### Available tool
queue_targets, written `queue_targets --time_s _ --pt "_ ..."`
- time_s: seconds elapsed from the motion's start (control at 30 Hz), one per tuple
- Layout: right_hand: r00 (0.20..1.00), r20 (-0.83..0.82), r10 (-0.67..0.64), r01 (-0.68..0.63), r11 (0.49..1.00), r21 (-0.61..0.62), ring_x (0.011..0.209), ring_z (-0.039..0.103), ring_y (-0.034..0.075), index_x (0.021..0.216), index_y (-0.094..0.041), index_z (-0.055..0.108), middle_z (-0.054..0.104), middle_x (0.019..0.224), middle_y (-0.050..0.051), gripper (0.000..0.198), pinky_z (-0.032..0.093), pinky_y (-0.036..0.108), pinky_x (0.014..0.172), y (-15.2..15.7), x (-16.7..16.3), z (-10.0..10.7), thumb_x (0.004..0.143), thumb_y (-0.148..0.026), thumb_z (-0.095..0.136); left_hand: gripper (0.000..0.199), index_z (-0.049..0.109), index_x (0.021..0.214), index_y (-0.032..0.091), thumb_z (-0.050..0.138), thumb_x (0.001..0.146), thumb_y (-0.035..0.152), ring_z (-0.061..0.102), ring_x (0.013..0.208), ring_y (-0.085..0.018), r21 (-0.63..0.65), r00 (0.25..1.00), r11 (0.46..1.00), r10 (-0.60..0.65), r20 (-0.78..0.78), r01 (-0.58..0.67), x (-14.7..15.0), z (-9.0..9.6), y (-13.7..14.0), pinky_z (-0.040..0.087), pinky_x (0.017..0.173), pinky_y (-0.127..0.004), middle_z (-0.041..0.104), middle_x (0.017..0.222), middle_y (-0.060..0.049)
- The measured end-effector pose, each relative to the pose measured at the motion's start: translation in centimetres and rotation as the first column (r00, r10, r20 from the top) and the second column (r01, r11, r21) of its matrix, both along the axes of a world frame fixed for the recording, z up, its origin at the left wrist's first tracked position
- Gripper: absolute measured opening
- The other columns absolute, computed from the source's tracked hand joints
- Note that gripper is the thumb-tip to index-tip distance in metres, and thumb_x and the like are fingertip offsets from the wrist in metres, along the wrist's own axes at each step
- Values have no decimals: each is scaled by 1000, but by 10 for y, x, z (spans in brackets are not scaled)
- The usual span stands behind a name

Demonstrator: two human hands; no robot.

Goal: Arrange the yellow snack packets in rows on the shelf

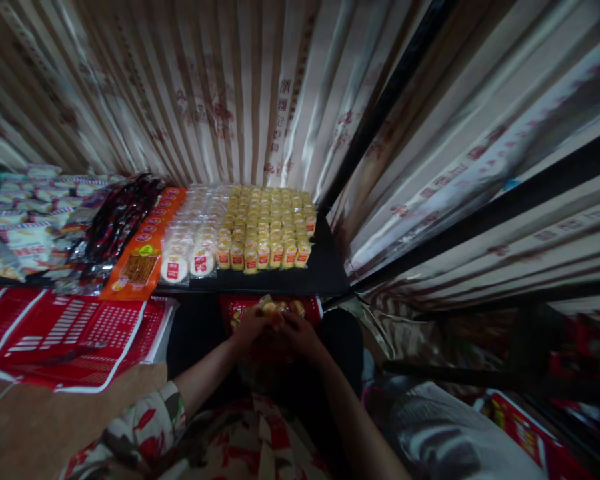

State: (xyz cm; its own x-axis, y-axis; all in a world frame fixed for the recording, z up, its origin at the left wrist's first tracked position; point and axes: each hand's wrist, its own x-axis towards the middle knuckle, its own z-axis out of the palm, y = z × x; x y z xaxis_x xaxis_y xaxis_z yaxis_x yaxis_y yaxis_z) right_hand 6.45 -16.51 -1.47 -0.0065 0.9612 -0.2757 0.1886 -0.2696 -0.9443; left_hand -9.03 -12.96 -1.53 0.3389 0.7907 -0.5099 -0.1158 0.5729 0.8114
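My left hand (251,325) and my right hand (300,333) meet low in the middle of the view. Their fingers close around a small pale yellow wrapped snack (269,307), though dim light and blur hide its details. Beneath them, on my lap, lies a red container or bag (233,308) with more yellowish packets inside. Ahead on the black table (325,267) stand tight rows of yellow wrapped snacks (263,255) with red labels. Left of these sit white round wrapped snacks (203,263), also red-labelled.
An orange snack packet (139,257), dark shiny packets (117,217) and white bags (27,240) lie further left on the table. A red basket (75,340) stands below its edge. Pleated curtains (250,93) hang behind, a dark bar (505,213) crosses the right side, and a grey sack-like shape (445,427) lies lower right.
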Motion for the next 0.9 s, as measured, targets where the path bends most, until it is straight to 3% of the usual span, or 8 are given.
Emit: queue_targets --time_s 0.1,0.23,0.43,0.6,0.77,0.9 --pt "996 -71 -46 49 998 28 95 62 26 101 -20 66 69 100 5 40 47 42 88 -6 4 15 68 -41 66 36 57 89 15 67 66 41 61 76 -17 122 1000 993 -7 27 4 4 22 -1 48 69 -28 65 83 -3" --pt "968 -241 -73 88 995 50 93 63 24 100 -21 65 70 98 5 44 47 41 87 -8 9 36 66 -48 69 34 59 86 14 59 72 45 53 62 -11 316 985 940 -85 -149 129 15 48 12 41 58 -22 59 70 1" --pt "925 -321 -202 250 961 116 89 65 21 97 -23 64 70 93 5 43 49 37 85 6 28 62 63 -47 73 22 63 87 15 59 72 31 48 62 -10 581 901 720 -144 -409 379 39 89 51 38 58 -20 56 70 2" --pt "881 -288 -376 440 874 206 92 63 21 100 -20 61 68 99 5 46 49 36 86 40 51 74 63 -45 71 30 63 83 14 48 81 40 51 61 -11 666 867 562 -240 -437 491 67 125 94 41 58 -21 59 68 0" --pt "873 -198 -445 487 810 325 93 62 22 107 -18 57 66 105 9 47 49 37 86 88 78 81 69 -45 62 24 64 92 16 50 79 30 55 67 -13 718 833 437 -168 -527 542 106 153 146 44 64 -21 65 78 -1" --pt "874 -132 -468 480 789 383 95 61 23 112 -16 54 65 107 10 47 49 38 86 128 97 73 73 -42 55 21 66 93 20 54 76 24 57 72 -15 703 753 318 -61 -655 637 131 161 182 44 70 -23 67 81 -1"
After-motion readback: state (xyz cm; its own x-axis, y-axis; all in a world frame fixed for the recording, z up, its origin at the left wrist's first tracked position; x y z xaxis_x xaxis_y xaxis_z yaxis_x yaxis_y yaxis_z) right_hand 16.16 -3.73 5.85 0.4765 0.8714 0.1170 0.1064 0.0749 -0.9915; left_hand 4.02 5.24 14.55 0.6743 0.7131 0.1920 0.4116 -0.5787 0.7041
